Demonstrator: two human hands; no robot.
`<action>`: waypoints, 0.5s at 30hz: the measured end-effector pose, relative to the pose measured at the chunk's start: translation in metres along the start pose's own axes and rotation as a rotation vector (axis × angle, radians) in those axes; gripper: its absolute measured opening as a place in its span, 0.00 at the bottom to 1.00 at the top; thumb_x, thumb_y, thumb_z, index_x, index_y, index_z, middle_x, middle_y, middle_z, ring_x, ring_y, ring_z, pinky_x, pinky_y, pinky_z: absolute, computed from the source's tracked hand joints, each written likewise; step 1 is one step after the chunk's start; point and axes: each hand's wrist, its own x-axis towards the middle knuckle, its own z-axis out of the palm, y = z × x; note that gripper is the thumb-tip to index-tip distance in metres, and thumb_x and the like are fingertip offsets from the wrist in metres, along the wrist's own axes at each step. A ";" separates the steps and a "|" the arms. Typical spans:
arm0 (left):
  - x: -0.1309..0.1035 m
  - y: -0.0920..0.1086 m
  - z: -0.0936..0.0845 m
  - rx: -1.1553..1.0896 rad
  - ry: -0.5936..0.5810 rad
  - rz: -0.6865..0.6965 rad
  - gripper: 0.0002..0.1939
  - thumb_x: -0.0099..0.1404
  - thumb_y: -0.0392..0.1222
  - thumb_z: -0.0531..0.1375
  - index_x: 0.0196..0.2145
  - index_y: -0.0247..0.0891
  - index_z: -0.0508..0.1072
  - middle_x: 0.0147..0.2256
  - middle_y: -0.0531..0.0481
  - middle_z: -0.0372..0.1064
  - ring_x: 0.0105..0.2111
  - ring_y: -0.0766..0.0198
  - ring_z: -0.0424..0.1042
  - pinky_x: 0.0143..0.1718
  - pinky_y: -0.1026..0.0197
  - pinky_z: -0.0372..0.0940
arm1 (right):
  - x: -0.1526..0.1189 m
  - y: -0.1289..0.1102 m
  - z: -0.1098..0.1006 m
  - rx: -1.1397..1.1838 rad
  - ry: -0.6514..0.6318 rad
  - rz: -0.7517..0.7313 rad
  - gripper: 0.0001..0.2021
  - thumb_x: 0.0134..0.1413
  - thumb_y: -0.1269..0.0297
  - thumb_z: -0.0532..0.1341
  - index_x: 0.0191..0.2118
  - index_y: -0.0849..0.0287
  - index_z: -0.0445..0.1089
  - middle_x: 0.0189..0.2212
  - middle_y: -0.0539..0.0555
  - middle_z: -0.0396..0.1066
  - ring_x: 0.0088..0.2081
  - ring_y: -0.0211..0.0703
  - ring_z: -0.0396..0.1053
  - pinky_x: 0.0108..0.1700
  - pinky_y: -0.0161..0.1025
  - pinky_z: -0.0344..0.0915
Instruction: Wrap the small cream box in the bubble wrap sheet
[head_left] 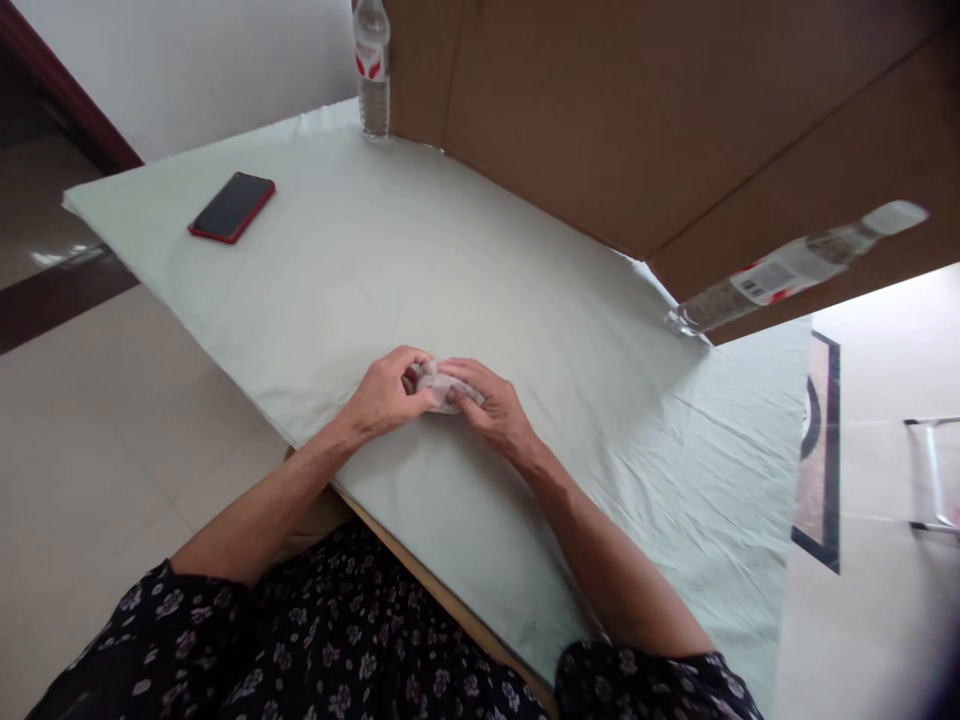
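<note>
Between both hands is a small, whitish, semi-clear plastic bag or wrapper (437, 388), partly covered by the fingers. My left hand (391, 390) pinches its left end with thumb and fingers. Around the right end, my right hand (491, 400) has its fingers over the top and its thumb along the near side. What may be inside the wrapper I cannot make out. Both hands are low over the pale green tablecloth (315, 290), near the table's front edge.
A phone in a red case (233, 207) lies at the left. A water bottle (373, 75) stands at the back, and another bottle (795, 268) stands at the right. Both are beside a tall brown cardboard panel (555, 110). Tiled floor (97, 430) shows past the table edge.
</note>
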 end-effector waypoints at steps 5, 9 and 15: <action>0.013 0.013 -0.001 0.018 -0.094 -0.247 0.12 0.57 0.49 0.56 0.31 0.37 0.73 0.27 0.53 0.68 0.27 0.63 0.66 0.28 0.61 0.60 | 0.006 -0.002 -0.006 0.293 -0.090 0.301 0.23 0.62 0.44 0.61 0.49 0.58 0.77 0.36 0.53 0.77 0.37 0.42 0.74 0.41 0.40 0.70; 0.020 0.013 0.000 0.129 -0.088 -0.260 0.10 0.58 0.47 0.54 0.25 0.39 0.66 0.23 0.55 0.61 0.25 0.65 0.61 0.26 0.61 0.55 | 0.002 0.008 -0.002 0.337 -0.028 0.300 0.34 0.49 0.41 0.70 0.58 0.55 0.71 0.48 0.58 0.77 0.47 0.49 0.74 0.49 0.45 0.71; 0.018 0.008 0.002 0.015 0.045 -0.134 0.16 0.63 0.54 0.58 0.37 0.38 0.72 0.29 0.52 0.70 0.29 0.64 0.67 0.31 0.61 0.62 | 0.000 0.017 0.003 0.338 0.026 0.327 0.38 0.49 0.43 0.71 0.62 0.56 0.66 0.48 0.58 0.77 0.46 0.48 0.75 0.50 0.47 0.71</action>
